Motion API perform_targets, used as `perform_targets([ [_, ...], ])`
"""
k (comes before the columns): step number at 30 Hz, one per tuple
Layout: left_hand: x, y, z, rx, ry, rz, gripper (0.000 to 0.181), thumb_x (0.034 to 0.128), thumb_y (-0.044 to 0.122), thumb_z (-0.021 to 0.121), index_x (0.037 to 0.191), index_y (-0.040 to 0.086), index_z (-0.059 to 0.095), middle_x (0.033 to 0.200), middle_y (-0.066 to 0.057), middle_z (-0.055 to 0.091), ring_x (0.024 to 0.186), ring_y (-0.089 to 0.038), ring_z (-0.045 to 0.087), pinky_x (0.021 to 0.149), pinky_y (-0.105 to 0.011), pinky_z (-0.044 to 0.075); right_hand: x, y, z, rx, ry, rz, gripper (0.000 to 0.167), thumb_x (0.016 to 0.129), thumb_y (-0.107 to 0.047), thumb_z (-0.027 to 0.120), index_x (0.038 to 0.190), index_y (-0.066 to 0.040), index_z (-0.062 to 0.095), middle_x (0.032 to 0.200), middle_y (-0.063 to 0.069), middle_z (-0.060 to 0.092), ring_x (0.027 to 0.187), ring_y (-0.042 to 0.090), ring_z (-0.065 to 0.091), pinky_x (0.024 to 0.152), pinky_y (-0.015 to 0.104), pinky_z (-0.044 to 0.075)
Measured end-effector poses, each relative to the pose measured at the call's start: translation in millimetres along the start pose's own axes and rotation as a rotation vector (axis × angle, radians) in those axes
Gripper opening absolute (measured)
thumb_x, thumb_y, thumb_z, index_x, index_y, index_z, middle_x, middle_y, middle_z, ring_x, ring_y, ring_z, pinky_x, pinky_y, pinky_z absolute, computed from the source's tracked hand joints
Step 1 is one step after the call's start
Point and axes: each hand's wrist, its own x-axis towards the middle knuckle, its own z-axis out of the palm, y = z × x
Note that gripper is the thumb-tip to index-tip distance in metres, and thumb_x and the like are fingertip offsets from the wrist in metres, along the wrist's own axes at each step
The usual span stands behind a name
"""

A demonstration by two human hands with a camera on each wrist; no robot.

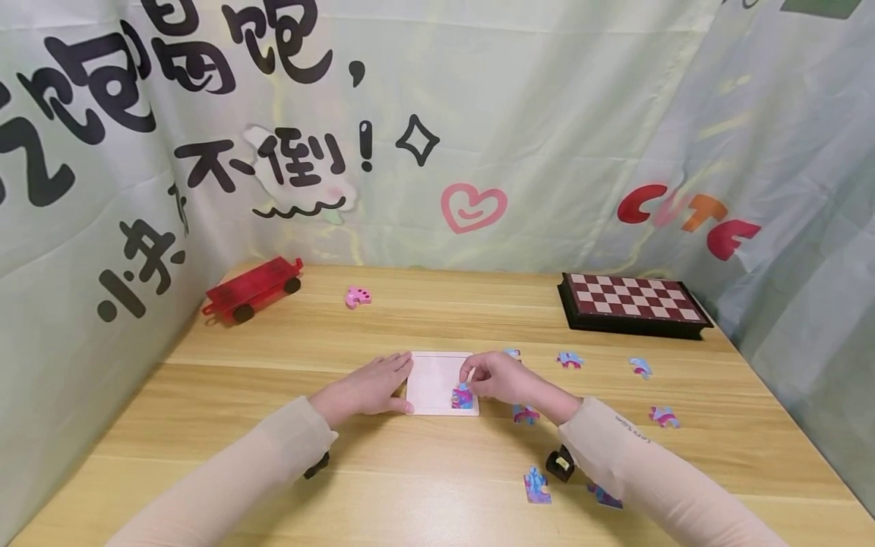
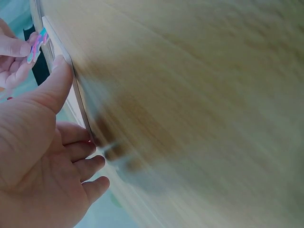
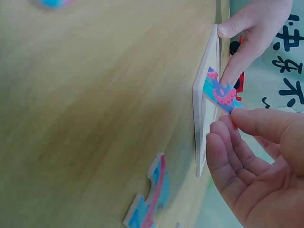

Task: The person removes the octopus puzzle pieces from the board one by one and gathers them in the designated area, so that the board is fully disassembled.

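A white puzzle tray (image 1: 432, 376) lies flat on the table. My left hand (image 1: 376, 386) rests against its left edge, thumb on the near left corner and fingers extended toward the far left one. Between thumb and fingertips, my right hand (image 1: 502, 377) pinches a blue, pink and purple jigsaw piece (image 1: 462, 397). That piece is at the tray's near right corner; in the right wrist view it looks tilted against the tray, and whether it lies fully flat cannot be told. Another jigsaw piece (image 1: 525, 414) lies beneath my right wrist, and one (image 1: 513, 353) is partly hidden behind the hand.
Several loose jigsaw pieces (image 1: 570, 359) are scattered on the right side, some near the front (image 1: 537, 485). A checkered board box (image 1: 634, 305) stands at the back right. At the back left are a red toy trailer (image 1: 254, 289) and a pink piece (image 1: 358, 297). A printed curtain hangs behind.
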Motion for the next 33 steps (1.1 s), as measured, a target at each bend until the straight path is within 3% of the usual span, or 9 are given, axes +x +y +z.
perform_targets([
  [6, -0.1, 1.0, -2.0, -0.003, -0.004, 0.006, 0.078, 0.0876, 0.042, 0.059, 0.139, -0.009, 0.030, 0.147, -0.021, 0.022, 0.134, -0.033, 0.020, 0.108, -0.045, 0.017, -5.6, 3.3, -7.7, 0.074, 0.026, -0.001, 0.009, 0.087, 0.002, 0.057, 0.090, -0.005, 0.061, 0.063, 0.001, 0.052, 0.054, 0.012, 0.042, 0.047, 0.024, 0.036],
  [14, -1.5, 0.1, -1.9, -0.010, -0.005, 0.007, 0.077, 0.0880, 0.042, 0.058, 0.139, -0.009, 0.029, 0.147, -0.021, 0.022, 0.135, -0.034, 0.020, 0.108, -0.044, 0.016, -27.4, 18.8, -34.3, 0.129, 0.052, 0.029, 0.008, 0.088, -0.003, 0.058, 0.095, -0.005, 0.062, 0.070, 0.005, 0.058, 0.061, 0.017, 0.050, 0.052, 0.027, 0.043],
  [21, -1.5, -1.1, -1.3, -0.008, -0.005, 0.006, 0.078, 0.0877, 0.042, 0.058, 0.139, -0.009, 0.030, 0.147, -0.021, 0.022, 0.134, -0.034, 0.020, 0.108, -0.044, 0.017, -60.6, 38.5, -64.2, 0.165, 0.056, 0.069, 0.014, 0.090, -0.009, 0.058, 0.102, -0.001, 0.059, 0.081, 0.010, 0.061, 0.073, 0.023, 0.056, 0.065, 0.036, 0.050],
  [33, 0.8, -2.0, 0.4, 0.000, -0.010, 0.007, 0.079, 0.0876, 0.043, 0.058, 0.139, -0.008, 0.029, 0.147, -0.020, 0.022, 0.135, -0.033, 0.020, 0.108, -0.044, 0.017, -134.4, 85.1, -103.6, 0.216, 0.001, 0.078, 0.014, 0.092, -0.005, 0.054, 0.100, 0.006, 0.056, 0.071, 0.011, 0.057, 0.059, 0.014, 0.051, 0.052, 0.029, 0.046],
])
